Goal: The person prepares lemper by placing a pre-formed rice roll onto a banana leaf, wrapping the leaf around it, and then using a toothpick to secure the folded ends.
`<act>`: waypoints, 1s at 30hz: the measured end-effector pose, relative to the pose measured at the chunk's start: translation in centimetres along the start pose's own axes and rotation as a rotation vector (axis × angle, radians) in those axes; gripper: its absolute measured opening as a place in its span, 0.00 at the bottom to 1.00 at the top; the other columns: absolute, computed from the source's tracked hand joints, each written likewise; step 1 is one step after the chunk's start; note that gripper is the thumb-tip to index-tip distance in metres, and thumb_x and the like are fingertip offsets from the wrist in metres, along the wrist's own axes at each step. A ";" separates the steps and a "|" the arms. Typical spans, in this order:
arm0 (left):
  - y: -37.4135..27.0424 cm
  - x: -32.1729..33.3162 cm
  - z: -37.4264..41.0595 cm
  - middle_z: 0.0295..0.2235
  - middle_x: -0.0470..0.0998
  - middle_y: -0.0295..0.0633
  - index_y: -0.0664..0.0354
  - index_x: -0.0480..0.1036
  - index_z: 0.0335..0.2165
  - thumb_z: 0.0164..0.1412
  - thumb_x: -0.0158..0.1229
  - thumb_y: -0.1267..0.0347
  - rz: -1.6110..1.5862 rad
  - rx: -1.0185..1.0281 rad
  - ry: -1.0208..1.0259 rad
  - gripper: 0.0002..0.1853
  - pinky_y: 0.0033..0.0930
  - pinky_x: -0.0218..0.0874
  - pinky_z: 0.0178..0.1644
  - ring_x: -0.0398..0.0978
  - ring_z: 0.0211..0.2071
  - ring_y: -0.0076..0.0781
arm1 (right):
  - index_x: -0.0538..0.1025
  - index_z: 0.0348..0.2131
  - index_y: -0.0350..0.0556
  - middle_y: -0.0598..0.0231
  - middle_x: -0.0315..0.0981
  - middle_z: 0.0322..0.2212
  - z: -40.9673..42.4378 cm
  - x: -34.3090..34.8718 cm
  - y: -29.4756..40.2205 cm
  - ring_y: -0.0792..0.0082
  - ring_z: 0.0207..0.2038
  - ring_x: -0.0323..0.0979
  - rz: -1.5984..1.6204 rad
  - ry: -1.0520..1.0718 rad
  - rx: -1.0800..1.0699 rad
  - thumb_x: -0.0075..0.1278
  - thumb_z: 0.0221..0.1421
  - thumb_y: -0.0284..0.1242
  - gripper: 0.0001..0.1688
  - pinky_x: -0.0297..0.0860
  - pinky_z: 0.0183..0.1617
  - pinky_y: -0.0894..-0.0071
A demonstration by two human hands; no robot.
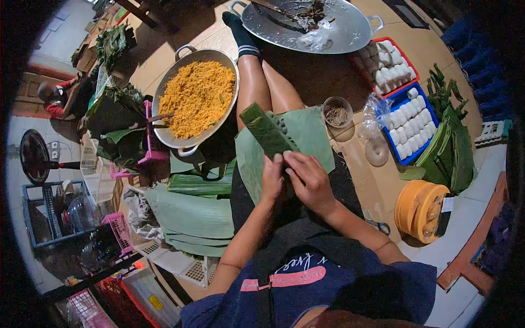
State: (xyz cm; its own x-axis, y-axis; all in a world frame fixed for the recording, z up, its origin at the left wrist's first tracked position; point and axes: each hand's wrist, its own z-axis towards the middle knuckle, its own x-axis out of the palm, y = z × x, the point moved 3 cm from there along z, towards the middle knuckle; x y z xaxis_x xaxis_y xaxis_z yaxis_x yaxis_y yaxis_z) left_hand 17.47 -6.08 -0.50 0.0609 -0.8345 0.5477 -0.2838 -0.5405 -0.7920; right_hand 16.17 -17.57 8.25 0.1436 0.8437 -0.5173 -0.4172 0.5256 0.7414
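A folded banana-leaf packet (268, 129) slants away from me above my lap. My left hand (274, 180) grips its near end, thumb on top. Beside it, the thumb and fingers of my right hand (309, 180) pinch the same end; whether a small pick is between them is hidden. Under the packet, a pale banana-leaf sheet (316, 135) lies across my legs. To the right of my knees stands a clear tub (337, 111) of short wooden picks. A two-handled pan (236, 78) of orange-yellow seasoned rice, with a spoon, is to the left of my legs.
Cut banana-leaf sheets (197, 217) are stacked at my left. On the right are a blue tray (435, 104) and a red tray (416, 69) of white rolls, folded leaves (447, 151), scissors (383, 228) and an orange round container (410, 205). A large metal wok (270, 30) lies ahead. Another person (61, 98) sits far left.
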 end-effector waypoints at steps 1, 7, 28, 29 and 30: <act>0.1 0.0 -0.3 0.42 0.69 0.43 0.62 0.61 0.47 0.64 0.37 0.56 -0.087 -0.049 0.012 0.22 0.33 0.58 0.49 0.67 0.44 0.33 | 0.72 0.42 0.42 0.56 0.70 0.38 0.0 0.0 -0.2 0.58 0.39 0.69 -0.020 -0.010 0.020 0.52 0.44 0.18 0.21 0.65 0.43 0.66; -1.5 2.0 -1.3 0.48 0.65 0.46 0.63 0.56 0.51 0.63 0.36 0.54 0.030 0.010 0.012 0.26 0.35 0.53 0.54 0.62 0.51 0.36 | 0.72 0.43 0.41 0.54 0.71 0.39 0.0 -0.6 -1.3 0.58 0.41 0.70 -0.020 0.064 0.117 0.50 0.46 0.21 0.20 0.66 0.45 0.68; -3.4 2.8 -1.4 0.43 0.70 0.45 0.67 0.61 0.47 0.52 0.59 0.64 0.442 0.014 -0.038 0.27 0.33 0.62 0.46 0.70 0.41 0.32 | 0.61 0.50 0.40 0.59 0.68 0.40 -1.3 -0.1 -4.2 0.70 0.44 0.66 0.546 0.334 0.452 0.60 0.39 0.30 0.39 0.62 0.49 0.71; -3.8 2.9 -1.3 0.43 0.70 0.46 0.67 0.61 0.46 0.51 0.59 0.66 0.485 0.027 -0.018 0.26 0.33 0.62 0.46 0.70 0.41 0.32 | 0.60 0.50 0.39 0.58 0.67 0.41 -1.5 0.2 -4.1 0.68 0.44 0.66 0.503 0.363 0.412 0.60 0.39 0.30 0.40 0.62 0.50 0.71; -4.2 3.3 -1.2 0.42 0.71 0.46 0.67 0.62 0.45 0.51 0.59 0.67 0.526 0.041 -0.001 0.25 0.33 0.62 0.46 0.70 0.41 0.32 | 0.59 0.52 0.37 0.56 0.66 0.42 -2.1 0.9 -4.6 0.66 0.45 0.65 0.576 0.417 0.486 0.59 0.38 0.31 0.42 0.62 0.50 0.69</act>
State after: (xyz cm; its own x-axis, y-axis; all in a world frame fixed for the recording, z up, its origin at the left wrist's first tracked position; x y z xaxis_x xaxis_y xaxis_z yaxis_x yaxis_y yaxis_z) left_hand 17.73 -6.44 4.98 -0.0790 -0.9942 0.0729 -0.2388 -0.0521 -0.9697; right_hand 16.35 -19.44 3.51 -0.3537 0.9341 -0.0484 0.1207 0.0969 0.9880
